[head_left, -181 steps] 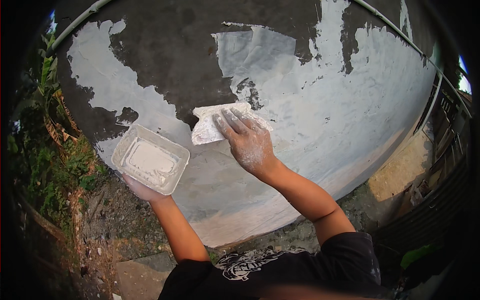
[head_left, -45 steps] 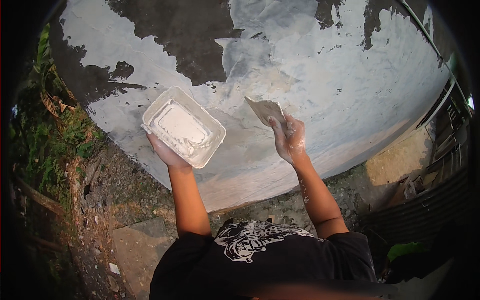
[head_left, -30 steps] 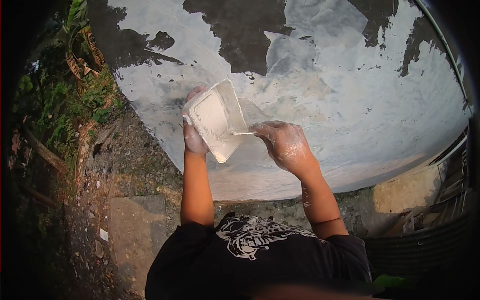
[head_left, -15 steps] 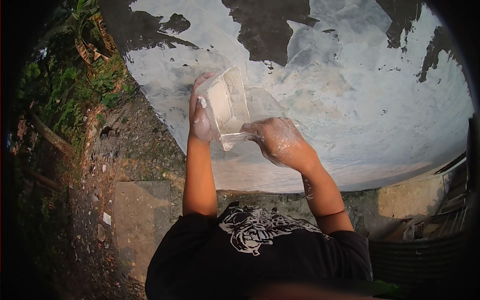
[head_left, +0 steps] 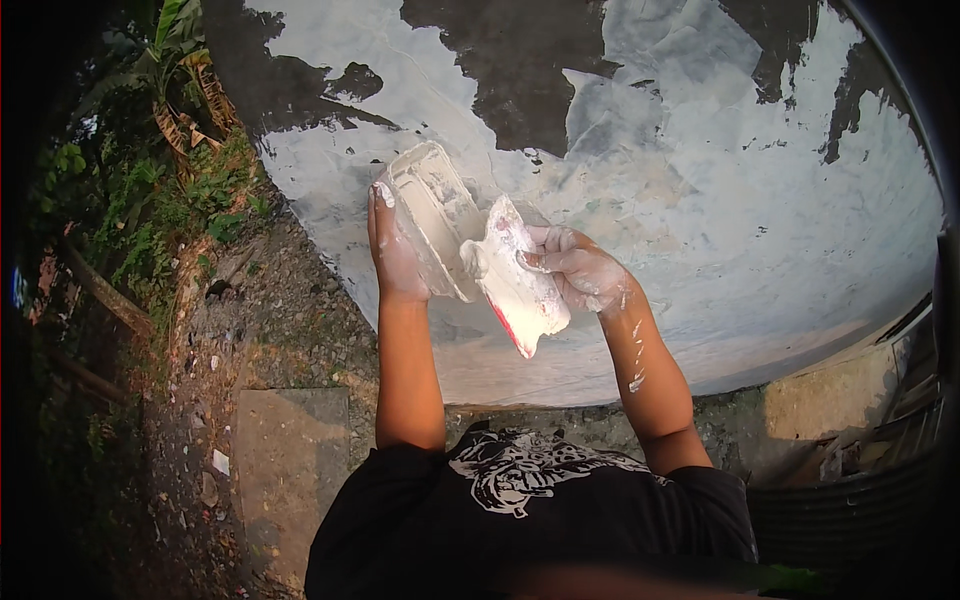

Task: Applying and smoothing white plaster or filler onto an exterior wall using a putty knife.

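Observation:
My left hand (head_left: 398,252) grips a rectangular white tub (head_left: 425,188) by its outer side, tilted so that its inside faces right. Pale putty coats the tub's walls and rim. Pinched between the thumb and fingers of my right hand (head_left: 588,275) is a flat putty spreader (head_left: 522,282), smeared white, with red showing along one edge. A lump of putty (head_left: 474,257) clings to the spreader's left edge, close beside the tub; whether it touches the rim I cannot tell. White smears cover both hands and streak my right forearm.
A wall (head_left: 690,210) fills the view ahead, coated pale grey-white with bare dark patches (head_left: 530,75) higher up. Plants (head_left: 225,180) and stony ground (head_left: 270,300) lie to the left, with a concrete slab (head_left: 290,450) near my left elbow. Corrugated sheeting (head_left: 850,515) stands at the lower right.
The spreader has come out of the tub and turned its broad, putty-smeared face into view. My right hand has rotated and shifted slightly right. The tub has tilted further over.

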`<action>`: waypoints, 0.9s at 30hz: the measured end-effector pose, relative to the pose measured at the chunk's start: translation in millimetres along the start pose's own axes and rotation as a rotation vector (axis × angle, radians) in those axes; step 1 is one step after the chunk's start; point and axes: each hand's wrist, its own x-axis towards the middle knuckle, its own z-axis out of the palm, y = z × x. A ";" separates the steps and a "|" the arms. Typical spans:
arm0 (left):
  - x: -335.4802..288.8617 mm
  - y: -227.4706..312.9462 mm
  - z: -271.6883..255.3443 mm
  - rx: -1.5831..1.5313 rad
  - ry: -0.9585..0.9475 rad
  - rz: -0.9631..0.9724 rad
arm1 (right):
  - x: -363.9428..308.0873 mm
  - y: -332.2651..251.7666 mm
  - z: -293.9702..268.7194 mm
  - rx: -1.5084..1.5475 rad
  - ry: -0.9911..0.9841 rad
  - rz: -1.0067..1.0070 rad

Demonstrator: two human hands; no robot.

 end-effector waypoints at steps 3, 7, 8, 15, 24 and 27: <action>-0.7 14.2 16.6 -0.035 0.069 0.029 | -3.8 -21.6 14.7 0.235 0.065 -0.123; 5.5 40.2 31.4 -0.156 0.023 0.055 | -9.9 -82.0 53.1 0.141 0.215 -0.546; 10.4 48.1 37.3 -0.219 -0.045 0.056 | -9.4 -100.1 60.3 0.060 0.286 -0.651; 44.1 104.5 76.9 -0.224 -0.259 0.082 | 4.7 -208.8 99.6 -1.221 0.905 -1.592; 79.0 116.8 111.4 -0.164 -0.270 0.147 | 71.4 -277.7 50.4 -2.092 1.193 -1.467; 75.8 125.4 118.8 -0.148 -0.274 0.151 | 73.4 -238.2 53.2 -2.098 1.151 -1.239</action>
